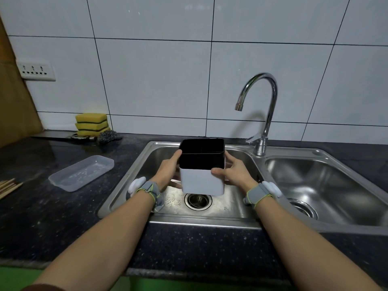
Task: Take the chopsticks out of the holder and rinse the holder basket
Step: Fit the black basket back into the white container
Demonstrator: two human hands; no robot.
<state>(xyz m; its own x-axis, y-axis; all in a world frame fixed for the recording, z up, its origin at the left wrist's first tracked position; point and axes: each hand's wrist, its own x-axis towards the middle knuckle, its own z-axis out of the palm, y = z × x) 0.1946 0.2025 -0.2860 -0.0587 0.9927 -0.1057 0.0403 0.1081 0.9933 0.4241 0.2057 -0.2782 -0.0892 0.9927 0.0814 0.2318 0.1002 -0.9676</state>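
- Head view: the holder (202,169), a square tub with a black insert above a white shell, hangs upright over the left basin of the sink (235,208), directly above the drain (198,201).
- The left hand (168,172) clasps its 9 o'clock side; the right hand (233,172) clasps its 3 o'clock side, thumb on the front.
- The chopsticks (9,186) lie on the worktop (63,217) at far 9 o'clock, beside a clear tray (80,172).
- The tap (261,114) stands at 2 o'clock from the holder.
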